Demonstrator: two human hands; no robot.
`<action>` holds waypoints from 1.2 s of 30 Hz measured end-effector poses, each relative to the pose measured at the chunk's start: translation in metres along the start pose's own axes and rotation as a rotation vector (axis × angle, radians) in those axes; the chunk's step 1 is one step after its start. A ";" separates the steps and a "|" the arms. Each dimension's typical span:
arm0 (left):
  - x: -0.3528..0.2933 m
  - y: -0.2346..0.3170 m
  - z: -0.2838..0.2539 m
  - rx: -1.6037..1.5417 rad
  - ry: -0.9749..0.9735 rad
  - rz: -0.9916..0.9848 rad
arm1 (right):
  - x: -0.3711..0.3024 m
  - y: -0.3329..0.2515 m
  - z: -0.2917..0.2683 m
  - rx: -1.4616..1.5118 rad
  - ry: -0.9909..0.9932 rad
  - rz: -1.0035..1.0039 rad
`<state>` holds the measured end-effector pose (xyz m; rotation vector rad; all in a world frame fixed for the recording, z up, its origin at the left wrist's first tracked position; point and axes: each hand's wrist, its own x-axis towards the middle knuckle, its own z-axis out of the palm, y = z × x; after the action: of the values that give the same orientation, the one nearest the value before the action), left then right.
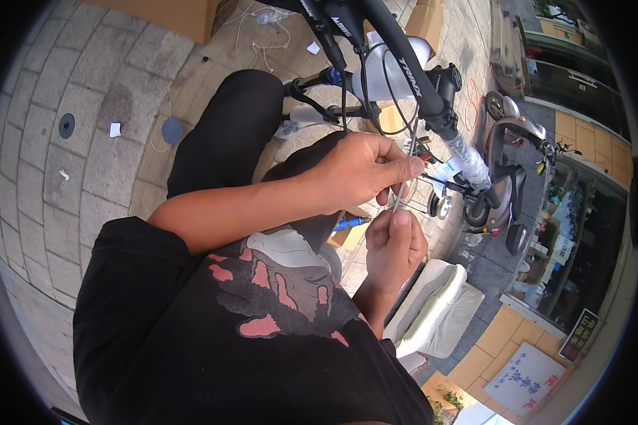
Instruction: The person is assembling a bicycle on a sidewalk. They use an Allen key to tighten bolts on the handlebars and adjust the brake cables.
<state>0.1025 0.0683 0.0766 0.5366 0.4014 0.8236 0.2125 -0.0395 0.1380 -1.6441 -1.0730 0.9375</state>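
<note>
Both my hands are raised in front of my chest, close together beside a black bicycle's handlebar [404,67]. A thin grey strand [398,198], perhaps a cable, runs between them. My left hand [361,170] pinches its upper part between thumb and fingers. Just below, my right hand [397,244] grips the lower end, fingers curled in. Black cables [385,106] loop from the bicycle near my left hand. Clear plastic wrap [469,159] covers part of the bicycle to the right. Whether the strand's upper end joins the bicycle, I cannot tell.
A blue-handled tool [349,224] shows below my left wrist. White padded packing [436,308] lies at lower right. Beyond the bicycle stands a scooter [507,177]. A cardboard box [170,15] is at upper left, on paving [42,205] with scattered scraps.
</note>
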 end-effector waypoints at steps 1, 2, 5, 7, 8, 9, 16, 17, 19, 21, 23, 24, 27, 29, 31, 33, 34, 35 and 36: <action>0.000 -0.001 0.001 -0.002 -0.005 0.000 | -0.001 0.001 -0.002 -0.026 -0.004 -0.004; 0.000 -0.002 0.002 -0.004 -0.010 0.001 | -0.001 0.003 -0.004 -0.020 -0.007 -0.013; -0.002 0.000 0.004 -0.015 -0.021 -0.002 | -0.003 0.003 -0.006 -0.010 -0.007 -0.025; -0.002 0.001 0.005 -0.016 -0.016 -0.002 | -0.002 0.002 -0.007 -0.002 -0.013 -0.018; -0.002 0.002 0.006 -0.014 -0.012 -0.005 | -0.002 0.003 -0.008 -0.006 -0.015 -0.031; -0.002 0.001 0.006 -0.014 -0.011 -0.012 | -0.003 0.004 -0.009 -0.013 -0.013 -0.041; -0.002 -0.002 0.004 -0.020 -0.018 0.023 | -0.002 0.006 -0.009 0.006 -0.026 -0.024; -0.002 -0.001 0.003 -0.020 -0.026 0.013 | -0.003 0.005 -0.010 -0.035 -0.025 -0.030; 0.000 -0.001 0.001 -0.028 -0.039 0.011 | -0.002 0.002 -0.012 -0.107 -0.035 -0.046; 0.005 -0.008 -0.002 -0.052 -0.060 0.022 | -0.001 -0.007 -0.005 -0.407 -0.020 -0.173; 0.005 -0.012 -0.005 -0.075 -0.081 0.006 | -0.004 -0.017 0.002 -0.662 0.002 -0.276; 0.004 -0.015 -0.004 -0.086 -0.100 -0.013 | -0.008 -0.022 0.005 -0.769 0.016 -0.311; 0.004 -0.015 -0.006 -0.118 -0.083 -0.042 | -0.003 -0.026 0.009 -0.760 -0.008 -0.316; 0.005 -0.015 -0.010 -0.176 -0.107 -0.028 | 0.003 -0.022 0.005 -0.506 -0.053 -0.204; 0.006 -0.017 -0.009 -0.209 -0.128 -0.036 | 0.003 0.001 0.002 -0.268 -0.030 -0.169; 0.005 -0.021 -0.009 -0.214 -0.118 -0.042 | 0.001 0.020 0.001 -0.038 -0.007 -0.092; 0.004 -0.022 -0.009 -0.214 -0.114 -0.052 | -0.002 0.017 0.011 -0.028 0.070 -0.055; 0.003 -0.023 -0.008 -0.214 -0.110 -0.061 | -0.001 0.017 0.011 -0.039 0.067 -0.079; 0.002 -0.023 -0.008 -0.213 -0.108 -0.067 | 0.000 0.016 0.011 -0.051 0.065 -0.108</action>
<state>0.1130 0.0592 0.0566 0.3656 0.2283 0.7585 0.2067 -0.0392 0.1194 -1.6300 -1.1375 0.7870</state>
